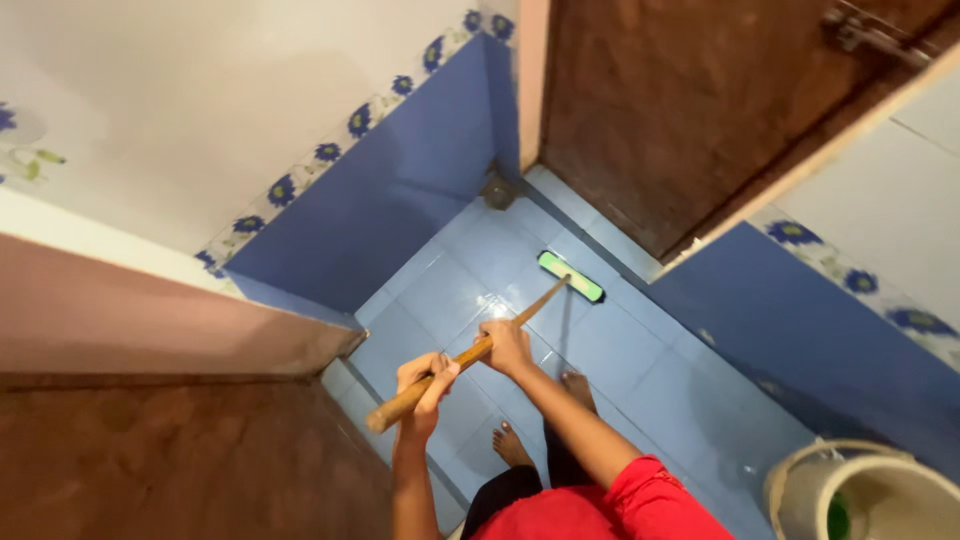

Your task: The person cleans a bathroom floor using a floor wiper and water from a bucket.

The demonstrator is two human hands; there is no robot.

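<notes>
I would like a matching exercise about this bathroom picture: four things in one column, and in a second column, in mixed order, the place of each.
Things:
1. green brush head
2. bucket
3. floor drain
4. left hand

Places:
A. in the far corner of the blue tiled floor, where the walls meet
B. near the upper end of the wooden handle, closest to the person
C. at the lower right edge of the view
D. on the floor close to the brown wooden door

Pairs: 1-D, 2-C, 3-A, 4-B
</notes>
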